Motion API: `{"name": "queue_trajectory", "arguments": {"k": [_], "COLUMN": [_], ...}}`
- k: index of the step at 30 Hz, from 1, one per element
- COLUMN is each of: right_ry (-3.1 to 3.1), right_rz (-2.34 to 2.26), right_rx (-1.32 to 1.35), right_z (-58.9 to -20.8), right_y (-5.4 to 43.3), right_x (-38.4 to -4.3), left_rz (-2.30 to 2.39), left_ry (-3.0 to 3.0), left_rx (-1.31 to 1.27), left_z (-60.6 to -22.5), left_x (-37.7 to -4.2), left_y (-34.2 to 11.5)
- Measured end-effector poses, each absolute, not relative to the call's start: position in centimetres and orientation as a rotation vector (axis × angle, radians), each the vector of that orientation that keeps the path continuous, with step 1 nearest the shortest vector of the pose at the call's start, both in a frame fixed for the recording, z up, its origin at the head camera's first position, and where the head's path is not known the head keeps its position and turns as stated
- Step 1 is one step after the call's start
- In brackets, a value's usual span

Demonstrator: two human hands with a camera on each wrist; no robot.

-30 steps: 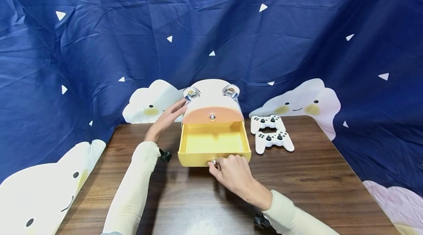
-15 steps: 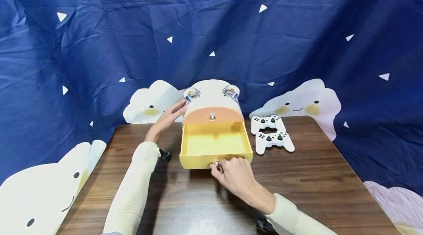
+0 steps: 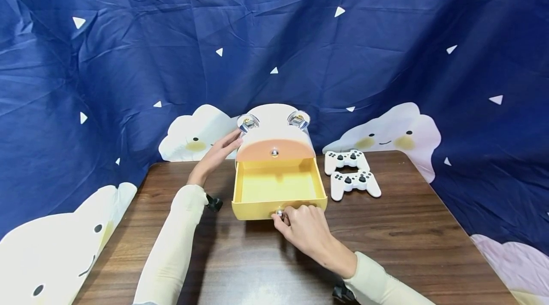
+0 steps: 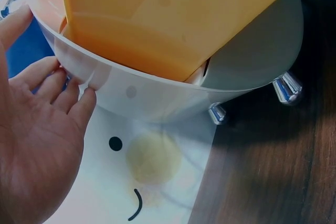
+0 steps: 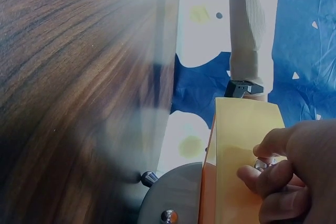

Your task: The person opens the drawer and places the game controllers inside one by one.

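A small white cabinet [image 3: 274, 124] with two shiny round eye-like pieces on top stands at the back of the table. Its yellow drawer [image 3: 279, 186] is pulled out, and no object lies inside. With thumb and fingers my right hand [image 3: 306, 228] pinches the silver knob [image 5: 260, 165] on the drawer front. Above that drawer, the orange upper drawer front [image 3: 257, 151] is closed. My left hand [image 3: 216, 155] rests against the cabinet's left side; in the left wrist view its fingers [image 4: 81, 106] touch the white wall, fairly straight.
Two white game controllers [image 3: 355, 185] lie on the brown wooden table [image 3: 403, 228], right of the cabinet, one in front of the other. Silver feet [image 4: 287, 87] hold the cabinet up. A blue curtain [image 3: 274, 33] with clouds and triangles hangs behind the table.
Over the last second my right hand has drawn the yellow drawer slightly farther toward me. My left hand stays against the cabinet.
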State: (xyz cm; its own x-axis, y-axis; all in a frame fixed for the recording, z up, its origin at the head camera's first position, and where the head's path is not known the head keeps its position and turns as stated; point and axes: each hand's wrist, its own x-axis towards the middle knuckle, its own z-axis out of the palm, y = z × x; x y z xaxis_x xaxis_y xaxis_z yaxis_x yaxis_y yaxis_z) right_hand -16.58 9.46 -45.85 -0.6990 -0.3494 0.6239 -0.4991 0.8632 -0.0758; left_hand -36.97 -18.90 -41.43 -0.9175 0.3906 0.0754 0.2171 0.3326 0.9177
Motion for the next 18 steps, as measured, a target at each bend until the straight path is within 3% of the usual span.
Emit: {"name": "queue_trajectory", "arguments": {"k": [11,18], "right_ry": [-2.494,-2.484], "right_rz": [0.327,0.418], "right_rx": [0.63,0.696], "right_z": [-45.2,-42.8], "right_y": [9.7,11.6], "right_x": [-16.4,-16.5], "left_rz": [1.642,1.617], "left_ry": [2.438,2.439], "left_rx": [0.581,0.534], "left_z": [-41.4,-41.3], "left_x": [-36.9,-36.9], "left_y": [-18.9,-18.8]}}
